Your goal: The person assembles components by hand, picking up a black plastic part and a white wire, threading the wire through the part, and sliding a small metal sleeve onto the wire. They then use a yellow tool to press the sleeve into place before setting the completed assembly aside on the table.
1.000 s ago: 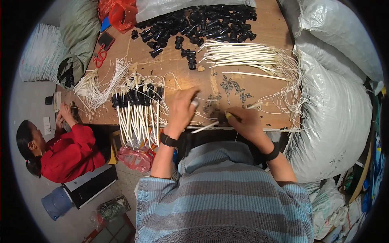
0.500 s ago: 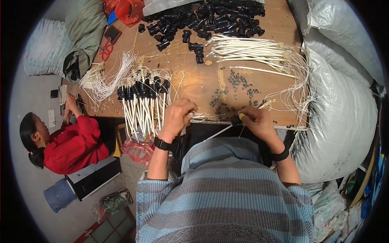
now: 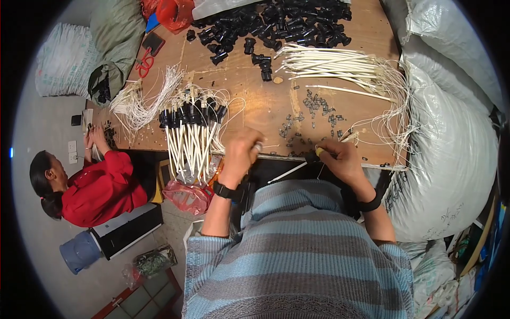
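My right hand (image 3: 342, 159), a yellow band on one fingertip, is closed on a black socket (image 3: 312, 157) at the table's front edge. From this socket a white tube (image 3: 288, 172) slants down to the left, and a thin wire hangs below. My left hand (image 3: 243, 154), slightly blurred, is held at the edge with curled fingers and a white band on one of them. Whatever it pinches is too small to make out; a thin pale wire (image 3: 272, 145) lies beside its fingertips. Small dark grey pieces (image 3: 314, 102) are scattered beyond my right hand.
White tubes with wires (image 3: 329, 66) lie at the right, and black sockets (image 3: 276, 24) are heaped at the back. Socketed tubes (image 3: 188, 141) overhang the front edge at left. Red-handled scissors (image 3: 144, 65) lie far left. A full white sack (image 3: 443, 159) borders the right. A person in red (image 3: 106, 189) sits left.
My left hand has moved slightly right, away from the wires beside its fingers, of which fewer show. My right hand still holds the socket. The whole view has shifted slightly.
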`<action>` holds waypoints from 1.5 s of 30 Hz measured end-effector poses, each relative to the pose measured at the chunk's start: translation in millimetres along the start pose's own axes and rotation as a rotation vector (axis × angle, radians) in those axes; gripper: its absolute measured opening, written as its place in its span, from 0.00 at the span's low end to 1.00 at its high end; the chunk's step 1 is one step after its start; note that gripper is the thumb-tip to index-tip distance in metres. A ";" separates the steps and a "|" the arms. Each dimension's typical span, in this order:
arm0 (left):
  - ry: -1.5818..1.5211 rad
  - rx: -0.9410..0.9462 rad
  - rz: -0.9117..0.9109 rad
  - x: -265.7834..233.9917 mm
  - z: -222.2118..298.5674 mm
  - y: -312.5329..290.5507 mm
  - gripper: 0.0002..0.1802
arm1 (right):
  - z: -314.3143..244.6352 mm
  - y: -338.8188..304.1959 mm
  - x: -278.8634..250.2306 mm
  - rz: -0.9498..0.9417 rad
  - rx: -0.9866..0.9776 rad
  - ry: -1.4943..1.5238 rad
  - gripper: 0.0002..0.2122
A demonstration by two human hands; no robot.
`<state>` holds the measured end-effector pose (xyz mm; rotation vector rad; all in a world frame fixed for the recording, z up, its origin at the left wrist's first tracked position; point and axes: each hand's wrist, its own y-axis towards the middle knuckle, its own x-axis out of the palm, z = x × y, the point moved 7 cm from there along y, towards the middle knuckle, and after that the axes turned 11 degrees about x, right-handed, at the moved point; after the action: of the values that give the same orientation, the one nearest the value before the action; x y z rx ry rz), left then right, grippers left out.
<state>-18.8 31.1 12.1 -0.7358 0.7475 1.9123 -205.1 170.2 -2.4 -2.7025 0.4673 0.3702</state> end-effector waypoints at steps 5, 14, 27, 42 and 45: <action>0.339 -0.287 0.170 -39.1 -28.0 -21.1 0.16 | 3.0 -2.7 -4.5 0.024 -0.008 -0.001 0.07; -0.145 0.017 -0.150 23.0 6.4 27.0 0.15 | 3.4 -3.0 -3.2 0.022 -0.009 0.033 0.07; -0.011 0.209 -0.117 40.0 6.3 76.1 0.19 | 14.8 -0.1 -15.6 0.007 0.117 0.191 0.07; 0.178 -0.078 0.234 -1.7 -24.8 87.5 0.19 | 20.1 27.3 -16.3 0.101 0.140 0.304 0.05; 0.090 -0.118 0.200 8.2 -47.5 86.1 0.16 | 18.0 28.6 -19.7 0.150 0.092 0.317 0.05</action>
<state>-90.8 -33.5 -7.4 -0.8517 0.7933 2.1300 -236.9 157.7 -21.3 -2.6509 0.7580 -0.0438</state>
